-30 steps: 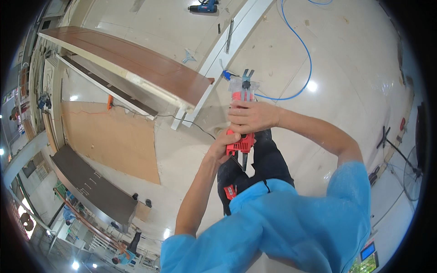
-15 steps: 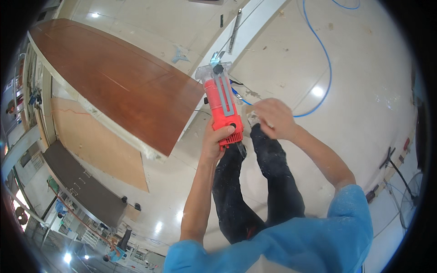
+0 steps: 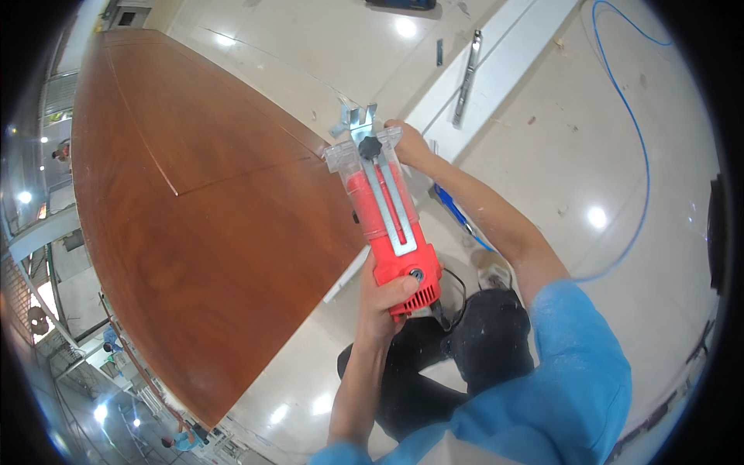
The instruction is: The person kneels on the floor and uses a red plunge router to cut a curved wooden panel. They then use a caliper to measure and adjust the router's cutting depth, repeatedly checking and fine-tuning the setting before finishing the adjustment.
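My left hand is wrapped around the red motor body of a trim router, thumb across its top. The router has a clear plastic base, a slotted metal guide bracket and a black knob, and its forked metal end points away from me. My right hand reaches past the router's clear base, on its right side. The base and the hand itself conceal most of its fingers, so whether it holds anything is unclear. Left of the router lies a large reddish-brown wooden door panel, with grooved lines on its face.
A white strip runs along the far side, bearing a long metal fitting. Near my right forearm is a blue air blow gun; a blue hose curves over the floor. A dark-blue object sits at the far edge.
My right hand has moved forward from above my knees to beside the router's base. I have bent lower, closer to the door panel. The left hand keeps its grip on the router.
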The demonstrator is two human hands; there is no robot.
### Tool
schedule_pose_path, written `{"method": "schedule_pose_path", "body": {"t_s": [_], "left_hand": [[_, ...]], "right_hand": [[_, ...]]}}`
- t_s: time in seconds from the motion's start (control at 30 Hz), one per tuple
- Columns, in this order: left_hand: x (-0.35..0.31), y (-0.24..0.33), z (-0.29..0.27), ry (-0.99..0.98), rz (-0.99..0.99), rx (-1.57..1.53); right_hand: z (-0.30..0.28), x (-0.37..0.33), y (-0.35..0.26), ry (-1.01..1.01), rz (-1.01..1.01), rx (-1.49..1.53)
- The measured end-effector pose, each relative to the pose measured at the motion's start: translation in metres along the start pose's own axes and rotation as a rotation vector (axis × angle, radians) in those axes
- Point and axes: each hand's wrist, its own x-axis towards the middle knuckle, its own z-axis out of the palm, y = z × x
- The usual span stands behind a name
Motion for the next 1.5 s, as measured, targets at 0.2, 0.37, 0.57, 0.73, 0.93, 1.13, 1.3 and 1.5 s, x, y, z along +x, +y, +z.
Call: {"method": "schedule_pose_path", "body": {"t_s": [0.2, 0.37, 0.57, 0.73, 0.93, 1.13, 1.3, 1.5], "left_hand": [[0.024, -0.003, -0.014, 0.042, 0.123, 0.061], [0.028, 0.001, -0.015, 0.066, 0.134, 0.105], [0.034, -0.002, -0.023, 0.025, 0.158, 0.107], [0.034, -0.003, -0.026, -0.066, 0.162, 0.067], [0.023, -0.002, -0.019, -0.082, 0.142, 0.075], [0.011, 0.033, -0.017, -0.144, 0.103, 0.153], [-0.004, 0.052, -0.015, -0.216, 0.015, 0.273], [-0.022, 0.043, -0.008, -0.205, 0.043, 0.243]], "right_hand": [[0.067, 0.072, -0.005, -0.152, -0.008, -0.157], [0.074, 0.079, -0.001, -0.08, 0.022, -0.191], [0.033, 0.071, 0.018, 0.107, -0.089, -0.162], [-0.057, 0.054, 0.034, 0.268, -0.057, -0.187], [-0.193, -0.02, 0.041, 0.526, -0.107, -0.095], [-0.293, -0.096, -0.012, 0.627, -0.248, 0.003], [-0.337, -0.116, -0.059, 0.614, -0.523, 0.249], [-0.336, -0.131, -0.095, 0.409, -0.586, 0.669]]}}
